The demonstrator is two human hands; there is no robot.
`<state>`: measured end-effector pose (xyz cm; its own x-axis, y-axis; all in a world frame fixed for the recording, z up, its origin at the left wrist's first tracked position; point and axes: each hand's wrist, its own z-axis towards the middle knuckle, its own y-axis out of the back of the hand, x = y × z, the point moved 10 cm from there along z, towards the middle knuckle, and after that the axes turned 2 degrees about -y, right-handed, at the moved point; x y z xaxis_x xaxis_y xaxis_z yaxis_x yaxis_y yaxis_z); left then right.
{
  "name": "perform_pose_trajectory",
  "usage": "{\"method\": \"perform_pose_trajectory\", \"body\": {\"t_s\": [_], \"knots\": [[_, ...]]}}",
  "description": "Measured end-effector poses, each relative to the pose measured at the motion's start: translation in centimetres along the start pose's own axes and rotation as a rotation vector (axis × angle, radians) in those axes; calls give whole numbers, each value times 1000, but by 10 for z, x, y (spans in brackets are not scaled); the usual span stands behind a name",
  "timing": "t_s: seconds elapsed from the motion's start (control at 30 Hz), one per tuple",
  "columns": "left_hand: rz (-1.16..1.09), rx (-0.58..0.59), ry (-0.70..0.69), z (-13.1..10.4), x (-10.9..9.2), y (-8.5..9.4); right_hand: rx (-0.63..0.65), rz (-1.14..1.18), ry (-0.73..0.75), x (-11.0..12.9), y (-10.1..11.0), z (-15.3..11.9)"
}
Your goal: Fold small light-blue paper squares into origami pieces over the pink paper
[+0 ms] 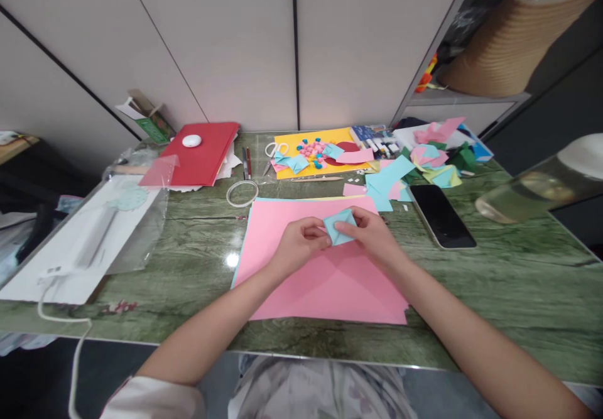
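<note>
Blue folded paper [340,217]: small, roughly square, diagonal creases on face; between both hands, just above or on pink sheets [292,287], contact unclear.
Left grip [301,240]: nearly closed, thumb and fingertips pinching left side near lower corner; other fingers curled.
Right grip [372,230]: nearly closed, thumb flat across face, fingers behind right edge; only paper thickness between.
Crease pressing: probably best with right thumb pad, outward from middle, light first, then firm; nail only once edges line up.
Corners: match tip to tip before flattening; small mismatch likely to grow with each layer.
Left side: light pinch enough; too tight, likely to buckle or dent thin paper.
Backing: pink sheets flat beneath, good for even pressure, but likely to slide; press down, not sideways.
Layers: hidden under thumb, count unclear; check for trapped flap.
Nearby: blue scraps [389,180] beyond stack, near phone [440,215]; scissors [277,150] farther back on tabletop [188,237], well apart from both hands.
</note>
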<state>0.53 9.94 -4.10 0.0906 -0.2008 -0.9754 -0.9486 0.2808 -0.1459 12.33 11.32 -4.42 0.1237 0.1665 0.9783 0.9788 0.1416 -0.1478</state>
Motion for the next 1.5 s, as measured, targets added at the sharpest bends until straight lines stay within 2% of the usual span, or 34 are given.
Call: {"method": "perform_pose_trajectory", "body": {"t_s": [0.13,0.43,0.67,0.8,1.03,1.23,1.37,1.5], "knots": [[15,1,-3,-2,-3,-2,-22,5,20,1,2,0],[9,-18,102,-3,8,1,-74,-153,84,14,2,-4],[-66,90,162,-1,19,-7,-82,-214,137,22,0,-7],[-44,79,112,-1,13,-6,-76,-161,131,22,2,-8],[91,101,-9,-2,-2,-8,22,-52,62,15,1,-2],[141,96,-113,-4,-11,-10,-43,-1,54,8,6,1],[90,113,-112,-4,-10,-12,-72,-25,40,5,8,1],[-23,54,-101,-1,-8,-5,-72,-101,32,4,6,-1]]}}
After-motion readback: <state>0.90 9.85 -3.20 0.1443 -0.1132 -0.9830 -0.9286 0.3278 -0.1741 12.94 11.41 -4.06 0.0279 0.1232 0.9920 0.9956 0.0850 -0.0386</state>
